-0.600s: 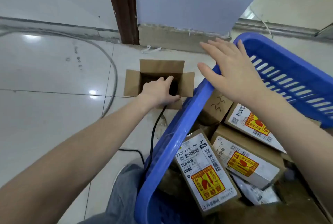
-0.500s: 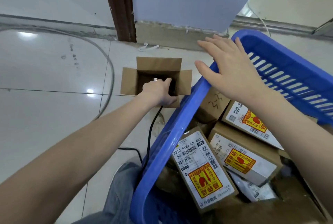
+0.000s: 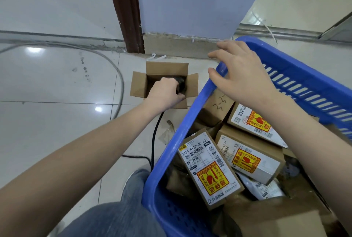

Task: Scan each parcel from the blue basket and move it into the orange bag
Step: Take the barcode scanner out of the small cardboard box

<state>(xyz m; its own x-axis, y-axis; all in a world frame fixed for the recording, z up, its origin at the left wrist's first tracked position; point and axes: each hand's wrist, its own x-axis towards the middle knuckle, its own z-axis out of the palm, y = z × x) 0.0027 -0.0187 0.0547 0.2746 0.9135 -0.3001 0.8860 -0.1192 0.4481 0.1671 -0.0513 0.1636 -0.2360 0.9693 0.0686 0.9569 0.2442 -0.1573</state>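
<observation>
The left hand (image 3: 165, 91) has its fingers curled around a dark, rounded handheld scanner (image 3: 180, 84) that sits inside a small open brown cardboard box (image 3: 164, 81) on the pale glossy tiled floor (image 3: 57, 118), and a black cable (image 3: 155, 137) trails from under the wrist back towards the person's grey trouser leg (image 3: 118, 215). The right hand (image 3: 245, 76) lies over the near corner of the blue slatted plastic basket (image 3: 190, 128), fingers bent loosely over the rim with the thumb under it; whether it truly grips the rim or only rests there cannot be told. Inside the basket the brown cardboard parcels with white labels and yellow-and-red fragile stickers (image 3: 209, 168) lie stacked at angles, none yet in hand, and the orange bag is not in view. The likeliest trouble seems to be the cable: lifting the scanner quickly could drag it against a box flap and tip or pull the light box along. The cable also runs close to the basket's edge and the leg, so it may snag. The basket appears tilted, and if the right hand lets go abruptly the loosely piled parcels could shift or slide.
</observation>
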